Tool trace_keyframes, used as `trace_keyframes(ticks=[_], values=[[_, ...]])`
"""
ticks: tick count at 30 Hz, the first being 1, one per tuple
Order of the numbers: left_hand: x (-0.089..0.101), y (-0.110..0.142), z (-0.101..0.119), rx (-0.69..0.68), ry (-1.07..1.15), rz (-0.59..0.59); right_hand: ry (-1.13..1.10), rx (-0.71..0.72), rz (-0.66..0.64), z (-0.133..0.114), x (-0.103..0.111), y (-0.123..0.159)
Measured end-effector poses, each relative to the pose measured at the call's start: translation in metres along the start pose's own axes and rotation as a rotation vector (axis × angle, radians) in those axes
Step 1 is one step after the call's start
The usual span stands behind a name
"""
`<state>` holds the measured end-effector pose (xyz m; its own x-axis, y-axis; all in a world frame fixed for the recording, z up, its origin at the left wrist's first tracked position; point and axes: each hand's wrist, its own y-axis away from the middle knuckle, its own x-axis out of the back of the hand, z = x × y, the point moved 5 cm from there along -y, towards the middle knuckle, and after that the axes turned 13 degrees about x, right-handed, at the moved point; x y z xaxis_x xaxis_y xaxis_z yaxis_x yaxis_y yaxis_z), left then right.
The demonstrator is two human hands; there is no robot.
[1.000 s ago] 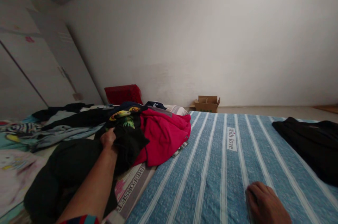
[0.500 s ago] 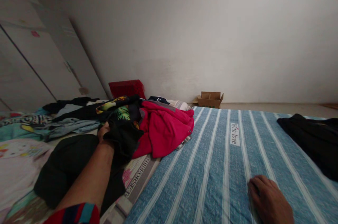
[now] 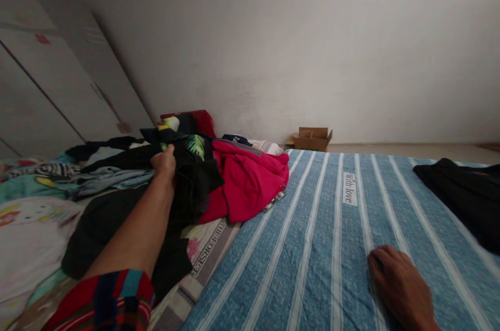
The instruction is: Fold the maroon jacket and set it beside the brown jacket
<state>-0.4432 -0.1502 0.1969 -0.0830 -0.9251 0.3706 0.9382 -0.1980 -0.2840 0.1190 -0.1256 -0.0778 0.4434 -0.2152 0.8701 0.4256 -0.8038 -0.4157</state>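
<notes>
My left hand (image 3: 165,162) is closed on a black garment with a printed leaf pattern (image 3: 195,148), part of it raised above the pile. Other dark cloth (image 3: 97,227) lies under my left forearm. Touching the black garment on its right is a bright pink garment (image 3: 250,180). My right hand (image 3: 400,281) rests on the blue striped sheet (image 3: 312,247), its fingers curled under and nothing seen in them. A folded black garment (image 3: 461,195) lies on the sheet to the right of that hand.
Several clothes are heaped at the left, among them a pale pink top with a cartoon print (image 3: 35,237) and grey-blue denim (image 3: 109,177). Beyond the bed are an open cardboard box (image 3: 310,139), a red object (image 3: 203,123) and a white wall. A wardrobe (image 3: 42,81) stands left.
My left hand has risen and moved slightly right, lifting the printed black garment higher. My right hand keeps its place on the sheet. The view has tilted down a little.
</notes>
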Motion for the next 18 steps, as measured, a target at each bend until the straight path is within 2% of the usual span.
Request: trace_keyframes(ticks=[5,7,8,10,12,18], values=[[-0.044,0.045,-0.012,0.012,-0.027,-0.464,0.015,-0.015,-0.006,-0.005,0.004,0.001],[-0.060,0.063,-0.016,-0.037,-0.098,-0.610,0.012,-0.012,-0.012,-0.007,0.004,0.002],[-0.066,0.071,-0.017,-0.103,-0.169,-0.654,0.006,-0.005,-0.012,-0.007,0.004,0.002],[-0.077,0.085,-0.015,-0.328,-0.394,-0.670,-0.006,0.014,0.006,-0.007,0.003,0.003],[-0.082,0.095,-0.015,-0.476,-0.539,-0.652,-0.013,0.021,0.023,-0.006,0.002,0.003],[-0.068,0.108,-0.023,-0.591,-0.652,-0.585,-0.035,0.009,-0.008,-0.003,-0.002,0.003]])
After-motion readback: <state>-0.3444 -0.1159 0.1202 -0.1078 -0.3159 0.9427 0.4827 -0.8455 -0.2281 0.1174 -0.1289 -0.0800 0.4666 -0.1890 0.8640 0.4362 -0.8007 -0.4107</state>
